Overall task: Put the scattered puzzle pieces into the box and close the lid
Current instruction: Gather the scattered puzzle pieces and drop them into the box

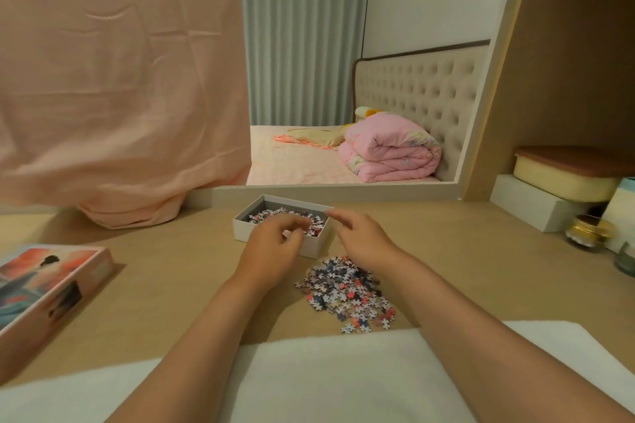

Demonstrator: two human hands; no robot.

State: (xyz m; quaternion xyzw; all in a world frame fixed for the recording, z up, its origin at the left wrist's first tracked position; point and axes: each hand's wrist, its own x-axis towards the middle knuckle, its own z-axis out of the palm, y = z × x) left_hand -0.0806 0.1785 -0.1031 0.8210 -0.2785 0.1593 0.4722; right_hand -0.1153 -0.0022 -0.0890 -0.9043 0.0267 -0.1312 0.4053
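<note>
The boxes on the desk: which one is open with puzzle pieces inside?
The small white box in the middle: open on top, pieces inside. The picture-printed box at left and the plain white box at right show no opening.

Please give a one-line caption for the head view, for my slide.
The left hand and right hand at the part-filled box; loose pile of pieces on the desk, lid set aside.

No text, brand or number can be read. The lid [51, 282], well left of the left hand [275, 244] fingers, bears a picture and a dark patch too blurred to read.
</note>
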